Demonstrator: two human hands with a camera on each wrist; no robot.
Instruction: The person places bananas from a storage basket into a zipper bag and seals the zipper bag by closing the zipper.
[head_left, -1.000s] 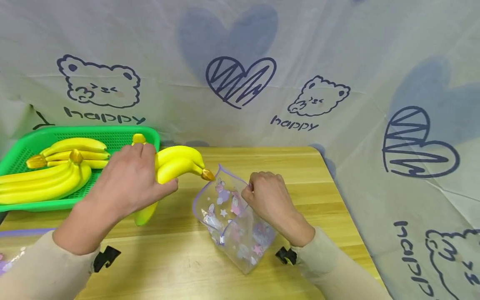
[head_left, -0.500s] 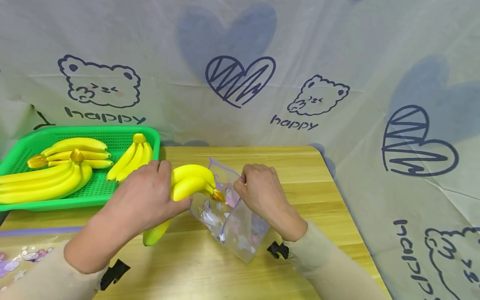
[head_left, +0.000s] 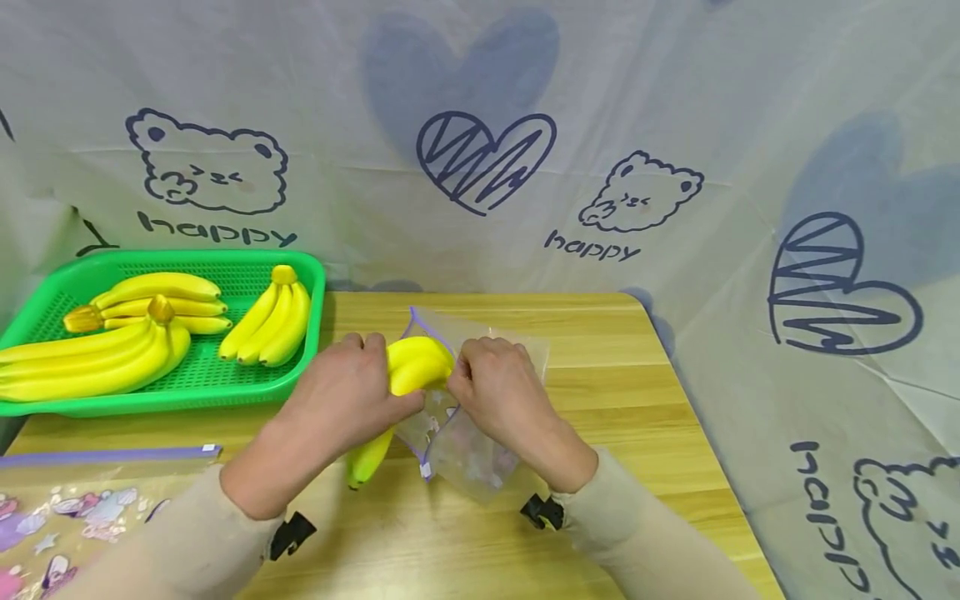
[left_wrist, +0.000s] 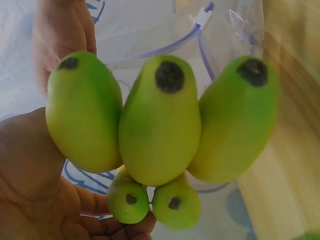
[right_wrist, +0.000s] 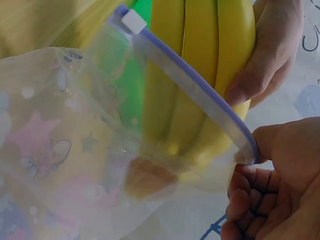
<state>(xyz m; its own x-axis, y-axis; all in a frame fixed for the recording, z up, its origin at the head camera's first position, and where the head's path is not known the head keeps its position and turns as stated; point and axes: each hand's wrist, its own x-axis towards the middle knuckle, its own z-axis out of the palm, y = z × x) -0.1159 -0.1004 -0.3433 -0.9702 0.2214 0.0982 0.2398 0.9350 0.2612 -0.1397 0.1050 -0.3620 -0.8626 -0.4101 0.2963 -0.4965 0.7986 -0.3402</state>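
Bananas (head_left: 416, 360) have gone from the bag's (head_left: 468, 454) edge to stem end inside — insertion begun — the left hand's (head_left: 337, 404) grip curled round them, the right hand (head_left: 504, 400) pinching the rim (right_wrist: 200, 83).

Head view: stem of held bananas (head_left: 416, 363) hidden behind right hand (head_left: 501, 390); flat bag (head_left: 82, 521) and green basket (head_left: 317, 317) cut by left edge.

The word "happy" (head_left: 217, 229) stands in dark handwritten letters on the pale cloth (head_left: 337, 83), far left, under a bear drawing (head_left: 213, 167). A smaller "happy" (head_left: 592, 246) sits far right of centre, below a second bear (head_left: 641, 193). A third "happy" (head_left: 828, 517) — turned sideways — runs down the cloth at the right, beside another bear (head_left: 911, 508).
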